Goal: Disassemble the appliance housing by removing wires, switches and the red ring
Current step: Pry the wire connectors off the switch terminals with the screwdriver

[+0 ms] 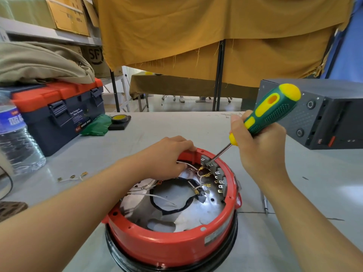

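The red ring (167,246) was seated on the appliance housing (176,266) at the table's (157,126) near edge. Its far rim was gripped by the left hand (167,156), fingers curled over. To the right, a screwdriver (269,114) was clasped in the right hand (261,146), its tip set against the grey switches (211,166).

Red ring (169,246) caps the upturned housing, white wires (157,196) and grey switches (214,169) inside.
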Demonstrator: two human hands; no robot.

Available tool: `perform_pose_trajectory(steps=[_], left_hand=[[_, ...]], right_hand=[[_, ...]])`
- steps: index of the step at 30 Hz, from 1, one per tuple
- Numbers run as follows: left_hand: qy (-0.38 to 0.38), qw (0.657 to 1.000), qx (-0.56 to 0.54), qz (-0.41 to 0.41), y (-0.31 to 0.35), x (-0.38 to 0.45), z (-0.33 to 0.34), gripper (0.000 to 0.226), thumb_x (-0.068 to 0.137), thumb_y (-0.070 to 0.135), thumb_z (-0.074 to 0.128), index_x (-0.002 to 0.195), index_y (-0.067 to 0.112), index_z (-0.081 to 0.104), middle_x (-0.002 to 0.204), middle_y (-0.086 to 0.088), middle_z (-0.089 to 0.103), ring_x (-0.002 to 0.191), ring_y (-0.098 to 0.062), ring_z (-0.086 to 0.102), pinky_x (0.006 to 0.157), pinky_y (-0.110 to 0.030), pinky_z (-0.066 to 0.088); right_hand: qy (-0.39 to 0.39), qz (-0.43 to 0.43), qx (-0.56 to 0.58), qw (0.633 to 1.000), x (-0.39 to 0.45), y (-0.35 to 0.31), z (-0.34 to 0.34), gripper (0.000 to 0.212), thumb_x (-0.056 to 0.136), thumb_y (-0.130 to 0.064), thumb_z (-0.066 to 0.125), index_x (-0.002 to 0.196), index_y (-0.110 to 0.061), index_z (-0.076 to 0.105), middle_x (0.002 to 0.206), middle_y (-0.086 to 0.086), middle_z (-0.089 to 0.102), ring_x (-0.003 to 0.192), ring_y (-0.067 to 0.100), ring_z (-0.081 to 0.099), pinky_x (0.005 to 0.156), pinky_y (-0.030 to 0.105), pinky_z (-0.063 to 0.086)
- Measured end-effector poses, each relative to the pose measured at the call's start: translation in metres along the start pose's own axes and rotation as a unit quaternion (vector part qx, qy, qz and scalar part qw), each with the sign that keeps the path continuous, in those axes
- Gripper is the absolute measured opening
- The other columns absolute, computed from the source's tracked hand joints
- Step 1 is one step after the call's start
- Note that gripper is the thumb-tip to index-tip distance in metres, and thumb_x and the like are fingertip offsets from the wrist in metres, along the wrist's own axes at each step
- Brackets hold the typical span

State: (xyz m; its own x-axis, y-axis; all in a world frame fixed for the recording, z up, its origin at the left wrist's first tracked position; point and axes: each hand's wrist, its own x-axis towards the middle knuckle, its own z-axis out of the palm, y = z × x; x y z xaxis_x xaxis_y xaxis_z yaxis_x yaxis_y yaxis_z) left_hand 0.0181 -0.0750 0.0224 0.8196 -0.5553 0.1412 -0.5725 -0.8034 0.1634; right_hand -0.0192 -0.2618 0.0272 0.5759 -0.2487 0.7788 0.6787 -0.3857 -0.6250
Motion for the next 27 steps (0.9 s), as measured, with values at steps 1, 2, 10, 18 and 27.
perform_pose_trajectory(steps=[1,2,10,18,27], left_hand=[[0.007,1.000,-0.003,0.002,0.001,0.000,0.002,0.045,0.086,0.021,0.057,0.131,0.026,0.047,0.130,0.002,0.046,0.116,-0.022,0.046,0.100,-0.037,0.038],[0.016,1.000,-0.007,0.004,0.001,0.000,0.004,0.045,0.086,0.021,0.057,0.130,0.025,0.047,0.131,0.001,0.045,0.116,-0.021,0.046,0.101,-0.037,0.038],[0.058,0.997,-0.051,0.023,0.000,-0.005,0.012,0.043,0.085,0.021,0.059,0.126,0.025,0.045,0.129,0.005,0.045,0.115,-0.016,0.044,0.101,-0.036,0.036],[0.038,0.998,-0.015,0.041,-0.002,-0.007,0.013,0.021,0.088,0.026,0.057,0.105,0.035,0.065,0.140,0.007,0.035,0.124,-0.013,0.036,0.107,-0.039,0.029],[0.032,0.998,0.023,0.041,0.001,-0.007,0.014,0.027,0.091,0.034,0.053,0.115,0.043,0.062,0.143,0.008,0.029,0.126,-0.013,0.029,0.107,-0.033,0.024]], right_hand=[[-0.006,-0.010,-0.008,1.000,-0.001,-0.001,0.001,0.052,0.079,-0.046,0.050,0.054,0.000,0.056,0.051,0.017,0.055,0.051,0.025,0.053,0.054,0.043,0.048],[-0.012,-0.022,-0.014,1.000,-0.001,-0.001,0.001,0.053,0.079,-0.045,0.049,0.054,0.001,0.055,0.051,0.017,0.054,0.051,0.024,0.052,0.052,0.041,0.047],[-0.054,-0.075,-0.035,0.995,-0.006,-0.003,0.001,0.032,0.081,-0.040,0.049,0.053,-0.025,0.045,0.047,-0.008,0.045,0.048,0.004,0.048,0.049,0.012,0.036],[-0.069,-0.090,-0.039,0.993,-0.007,-0.002,0.002,0.028,0.082,-0.037,0.049,0.055,-0.029,0.044,0.049,-0.010,0.045,0.049,0.003,0.048,0.050,0.012,0.036],[-0.033,0.008,0.004,0.999,-0.002,0.005,0.002,0.036,0.083,-0.030,0.055,0.051,-0.019,0.045,0.049,0.006,0.045,0.047,0.013,0.042,0.052,0.029,0.039]])
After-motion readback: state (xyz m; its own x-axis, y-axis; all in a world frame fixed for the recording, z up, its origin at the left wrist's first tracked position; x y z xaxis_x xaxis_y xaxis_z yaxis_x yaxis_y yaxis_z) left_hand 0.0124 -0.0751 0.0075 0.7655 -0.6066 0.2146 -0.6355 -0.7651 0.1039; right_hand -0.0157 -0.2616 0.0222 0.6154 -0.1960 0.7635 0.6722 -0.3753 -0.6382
